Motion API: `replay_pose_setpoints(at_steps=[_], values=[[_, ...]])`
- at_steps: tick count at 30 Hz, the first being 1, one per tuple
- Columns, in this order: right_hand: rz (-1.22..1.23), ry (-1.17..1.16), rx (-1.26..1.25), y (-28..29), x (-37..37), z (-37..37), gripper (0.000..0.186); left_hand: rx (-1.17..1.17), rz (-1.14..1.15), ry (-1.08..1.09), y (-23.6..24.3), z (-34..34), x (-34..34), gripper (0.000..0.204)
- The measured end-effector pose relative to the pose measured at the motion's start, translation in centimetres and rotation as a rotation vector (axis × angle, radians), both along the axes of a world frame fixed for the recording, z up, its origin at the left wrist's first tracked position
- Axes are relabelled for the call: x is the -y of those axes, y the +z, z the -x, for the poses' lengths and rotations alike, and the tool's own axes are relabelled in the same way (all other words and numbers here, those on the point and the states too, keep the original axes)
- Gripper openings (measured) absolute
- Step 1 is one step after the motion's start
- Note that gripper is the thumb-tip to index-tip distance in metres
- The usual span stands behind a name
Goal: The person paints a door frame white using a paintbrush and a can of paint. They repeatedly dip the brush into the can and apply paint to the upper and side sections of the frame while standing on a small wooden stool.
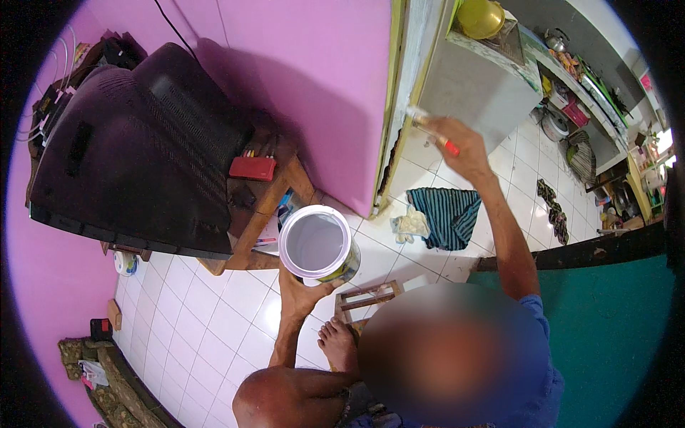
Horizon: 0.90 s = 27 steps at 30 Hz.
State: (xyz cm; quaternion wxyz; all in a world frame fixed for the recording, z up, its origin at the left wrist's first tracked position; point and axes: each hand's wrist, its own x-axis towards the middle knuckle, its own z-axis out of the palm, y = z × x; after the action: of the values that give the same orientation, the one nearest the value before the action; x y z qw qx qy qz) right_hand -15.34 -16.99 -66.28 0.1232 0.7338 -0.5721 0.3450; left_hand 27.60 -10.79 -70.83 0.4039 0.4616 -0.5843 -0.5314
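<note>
My left hand (300, 294) grips a paint can (346, 268) low on its side, with the white rim facing up. Pale paint colours the inside of the can; how full it is I cannot tell. In my right hand (462, 150), raised at the upper right, is a paintbrush (448, 145) with a red-tipped handle. Its pale bristles are at the edge of the door frame (401, 107); whether they touch it I cannot tell. White covers part of the frame, and its lower edge looks dark and worn.
A large black television (135, 157) stands on a wooden stand (250, 232) at the left, holding a red case (252, 168). On the tiled floor lie a striped cloth (444, 214), a cream cloth (412, 225) and a wooden frame (367, 296). A kitchen counter (499, 60) stands beyond the doorway.
</note>
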Motion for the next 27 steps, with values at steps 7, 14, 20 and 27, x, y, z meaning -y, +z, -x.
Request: replay_pose_setpoints(at_steps=[7, 14, 20, 27], values=[[0.265, -0.053, 0.078, 1.5, -0.4, -1.5, 0.043, 0.036, -0.014, -0.016, 0.2, 0.2, 0.0, 0.093], [-0.138, -0.059, -0.099, -6.7, -1.2, -1.1, 0.037, 0.035, -0.101, -0.038, -0.1, -0.2, 0.2, 0.108], [-0.142, -0.067, 0.071, -6.2, -1.9, -1.3, 0.028, 0.064, -0.089, -0.021, -0.4, -0.3, 0.1, 0.109], [0.229, -0.099, 0.139, -2.4, -0.9, -1.4, 0.039, 0.045, -0.055, -0.006, -0.1, -0.1, 0.0, 0.098]])
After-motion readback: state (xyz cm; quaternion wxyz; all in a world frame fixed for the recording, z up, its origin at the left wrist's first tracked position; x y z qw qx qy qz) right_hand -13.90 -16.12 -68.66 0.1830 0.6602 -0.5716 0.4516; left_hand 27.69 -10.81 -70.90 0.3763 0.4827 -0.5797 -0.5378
